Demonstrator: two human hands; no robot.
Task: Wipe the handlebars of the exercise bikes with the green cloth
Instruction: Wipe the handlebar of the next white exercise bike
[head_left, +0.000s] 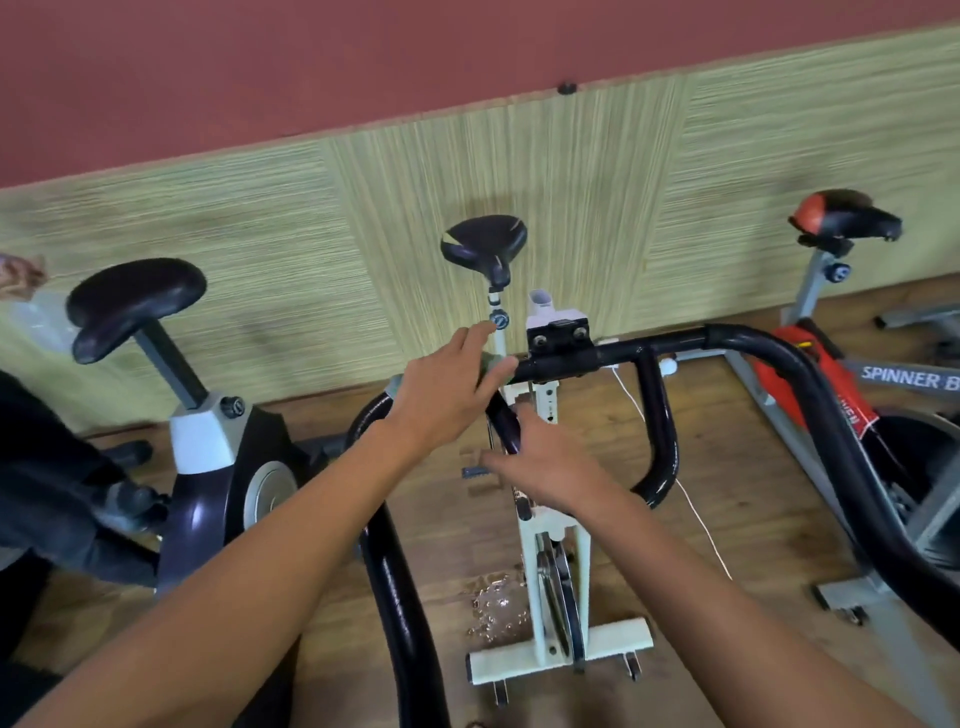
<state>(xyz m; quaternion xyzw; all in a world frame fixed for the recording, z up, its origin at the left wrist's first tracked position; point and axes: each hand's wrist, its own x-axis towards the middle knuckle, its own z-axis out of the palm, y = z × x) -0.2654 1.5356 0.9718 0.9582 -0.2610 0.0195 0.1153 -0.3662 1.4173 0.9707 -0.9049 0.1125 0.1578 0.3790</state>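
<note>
Wiping the white bike's handlebar, beside the stem clamp.

The left hand (447, 400) presses the green cloth (496, 365) with flat, spread fingers onto the black handlebar (670, 345), at 9 o'clock of the stem clamp (558, 333). The right hand (545, 462) rests against the inner loop (508, 423); I cannot tell its grip. Likely next is a sweep toward 3 o'clock: the clamp interrupts it, and the bar beyond is open.

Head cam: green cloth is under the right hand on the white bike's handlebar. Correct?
No. In the head view the green cloth is under the left hand, not the right hand. It is on the white bike's handlebar, as you said.
</note>
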